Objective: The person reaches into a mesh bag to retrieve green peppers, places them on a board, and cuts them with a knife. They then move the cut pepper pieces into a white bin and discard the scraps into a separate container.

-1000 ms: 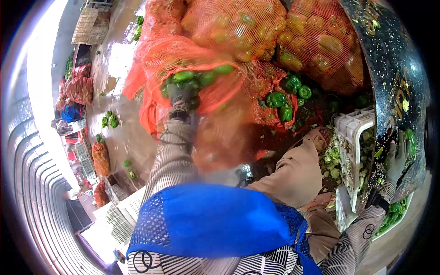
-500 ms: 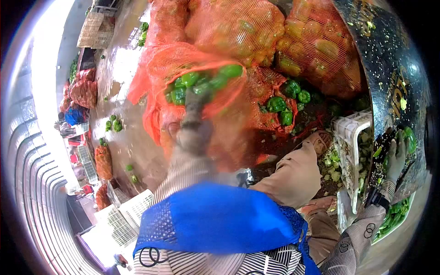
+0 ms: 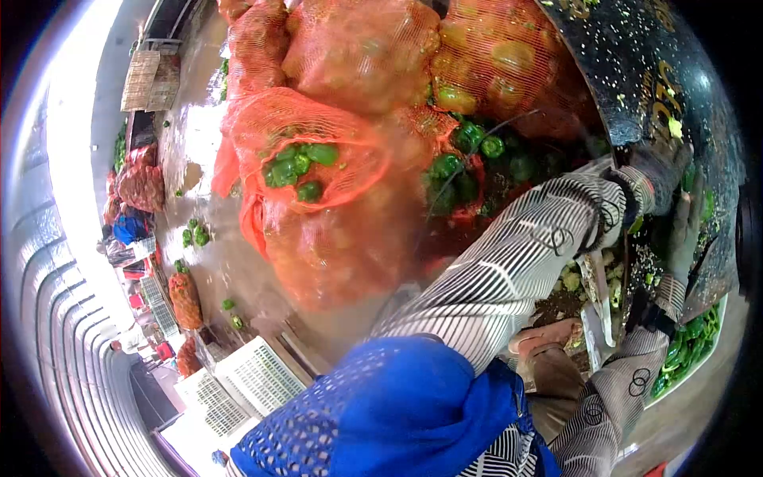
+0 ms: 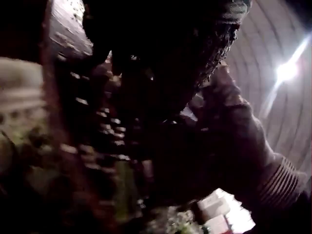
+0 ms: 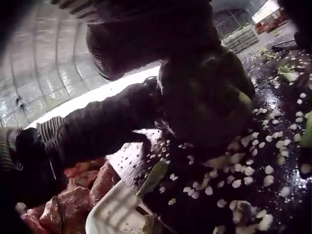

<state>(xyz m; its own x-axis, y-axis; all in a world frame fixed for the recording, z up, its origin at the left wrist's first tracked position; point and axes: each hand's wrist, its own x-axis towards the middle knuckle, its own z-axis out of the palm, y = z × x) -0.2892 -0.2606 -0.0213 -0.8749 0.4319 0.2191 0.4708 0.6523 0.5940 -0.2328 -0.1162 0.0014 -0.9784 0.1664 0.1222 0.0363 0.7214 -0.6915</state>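
In the head view my left hand (image 3: 658,176), in a dark glove, reaches across to the black board (image 3: 628,119). My gloved right hand (image 3: 682,234) lies beside it, long and straight, with a bit of green pepper (image 3: 708,204) by its fingertips. The right wrist view has a shaded, rounded green shape (image 5: 236,73) close to both hands; I cannot tell which hand holds it. In the left wrist view the left hand is a dark mass. Green peppers (image 3: 302,163) lie in the mouth of a red mesh bag (image 3: 262,119), away from both hands.
Full mesh sacks (image 3: 358,56) stand at the back. White seeds (image 5: 236,183) and scraps litter the board. A white crate (image 5: 114,207) stands below its edge, and a bin of green peppers (image 3: 687,350) is at the right. Loose peppers (image 3: 195,233) lie on the wet floor.
My left hand has left the peppers in the mesh bag and crossed right to the board, beside my right hand. The view has turned a little to the right.
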